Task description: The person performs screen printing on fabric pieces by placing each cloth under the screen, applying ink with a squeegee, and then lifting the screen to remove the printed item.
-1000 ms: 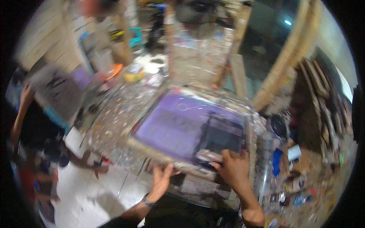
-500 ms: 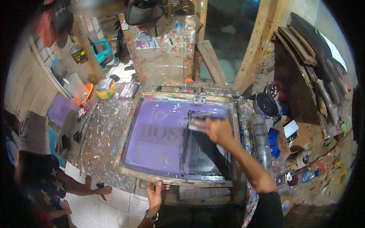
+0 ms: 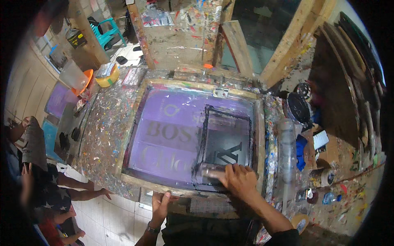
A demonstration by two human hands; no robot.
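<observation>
A wooden-framed printing screen [image 3: 162, 141] with purple mesh lies on the bench in front of me. Faint lettering shows in the mesh. On its right side, a black-ink border surrounds a dark grey rectangle with a black emblem [image 3: 226, 153]. My right hand [image 3: 240, 180] is closed around a squeegee [image 3: 212, 171] whose end sticks out to the left; it rests at the near end of that inked rectangle. The squeegee's blade is hidden. My left hand [image 3: 160, 205] grips the near rail of the screen's frame, thumb against its edge.
The bench top [image 3: 104, 135] is crusted with paint. To the right are a black-stained bucket [image 3: 297, 107], a clear cylinder [image 3: 287, 149], a blue cloth [image 3: 301, 151] and tape rolls [image 3: 327, 177]. A yellow tub [image 3: 107, 76] stands far left. Another person [image 3: 53, 188] is at the left, holding grey material [image 3: 35, 143].
My right hand has drawn the squeegee toward me, from the far part of the inked rectangle to its near end. The emblem is now exposed. My left hand stays on the frame; the view has shifted.
</observation>
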